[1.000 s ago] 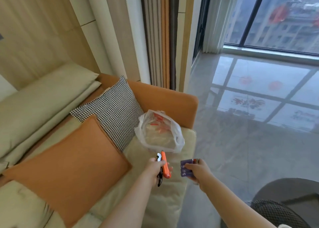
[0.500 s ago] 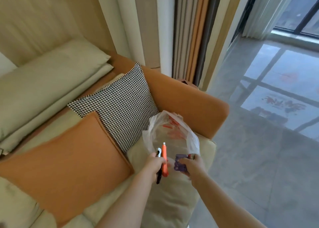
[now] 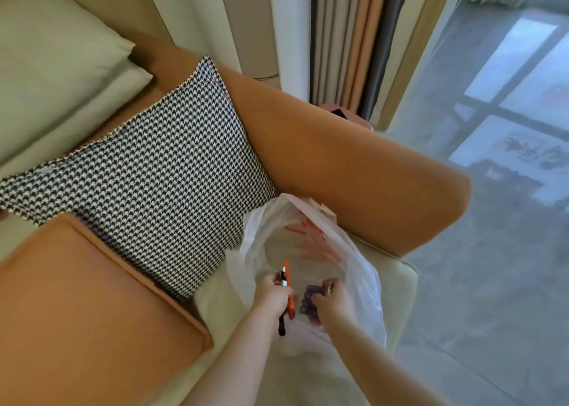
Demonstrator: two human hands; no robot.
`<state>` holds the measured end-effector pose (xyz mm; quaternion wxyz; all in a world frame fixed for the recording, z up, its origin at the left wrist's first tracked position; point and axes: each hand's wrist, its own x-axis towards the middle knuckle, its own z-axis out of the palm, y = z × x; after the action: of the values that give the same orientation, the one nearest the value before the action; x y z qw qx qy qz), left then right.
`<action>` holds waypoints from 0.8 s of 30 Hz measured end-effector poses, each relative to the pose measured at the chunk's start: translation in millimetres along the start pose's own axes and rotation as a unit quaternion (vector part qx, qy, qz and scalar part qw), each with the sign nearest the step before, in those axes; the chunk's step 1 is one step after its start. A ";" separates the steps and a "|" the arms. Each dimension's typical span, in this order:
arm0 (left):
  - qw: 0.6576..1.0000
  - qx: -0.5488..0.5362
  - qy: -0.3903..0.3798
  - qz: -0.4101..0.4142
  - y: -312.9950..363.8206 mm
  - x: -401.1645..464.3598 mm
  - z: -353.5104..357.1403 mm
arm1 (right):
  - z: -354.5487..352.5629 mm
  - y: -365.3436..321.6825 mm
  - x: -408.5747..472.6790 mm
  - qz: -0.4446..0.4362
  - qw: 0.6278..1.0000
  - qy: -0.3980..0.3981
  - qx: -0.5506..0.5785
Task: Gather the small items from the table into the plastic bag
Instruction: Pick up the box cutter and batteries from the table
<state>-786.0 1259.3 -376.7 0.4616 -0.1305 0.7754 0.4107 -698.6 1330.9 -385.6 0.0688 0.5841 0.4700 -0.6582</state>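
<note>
A clear plastic bag point(image 3: 358, 261) with red print lies open on the pale sofa seat beside the orange armrest. My left hand point(image 3: 272, 295) grips an orange stick-shaped item point(image 3: 288, 285) together with a thin black pen-like item point(image 3: 282, 324); both are held over the bag's mouth. My right hand point(image 3: 334, 301) holds a small purple packet point(image 3: 309, 299) at the bag's opening, its fingers curled round it. What lies inside the bag is hard to make out.
A houndstooth cushion point(image 3: 160, 171) and an orange cushion point(image 3: 89, 301) lie left of the bag on the sofa. The orange armrest point(image 3: 354, 171) rises behind the bag. Grey floor point(image 3: 480, 267) runs along the right, curtains stand behind.
The view has drawn closer to the sofa. Both hands have moved forward from in front of the bag to its mouth, still holding their items.
</note>
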 end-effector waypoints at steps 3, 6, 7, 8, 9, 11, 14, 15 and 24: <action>0.999 0.029 0.012 -0.002 -3.8 30.1 7.2 | 8.9 7.2 31.0 -0.030 0.997 0.013 -0.067; 0.999 0.009 0.034 -0.012 -4.7 46.0 12.5 | 14.4 9.0 45.8 -0.070 0.982 0.023 -0.174; 0.999 -0.002 0.039 -0.010 -4.4 49.2 13.8 | 15.2 8.3 49.7 -0.075 0.984 0.020 -0.162; 0.999 -0.009 0.043 -0.010 -3.6 50.8 14.8 | 14.7 6.4 50.1 -0.088 0.984 0.023 -0.156; 0.999 -0.016 0.045 -0.012 -2.7 52.3 15.8 | 14.7 6.1 52.6 -0.093 0.985 0.036 -0.142; 0.998 -0.034 0.049 -0.013 -1.2 53.6 17.3 | 12.0 1.0 52.0 -0.096 0.984 0.056 -0.137; 0.997 -0.044 0.061 -0.007 2.1 52.9 18.6 | 12.3 -5.5 53.9 -0.062 0.985 0.069 -0.144; 0.997 -0.042 0.063 -0.006 3.2 51.0 19.2 | 13.1 -4.6 55.4 -0.059 0.984 0.069 -0.151; 0.999 0.010 0.021 0.024 2.5 12.5 15.5 | 5.5 -1.4 30.6 -0.100 0.983 0.023 -0.155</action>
<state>-784.8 1274.8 -389.4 0.4366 -0.1156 0.7917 0.4114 -712.8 1341.8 -411.1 0.0817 0.5314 0.6239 -0.5671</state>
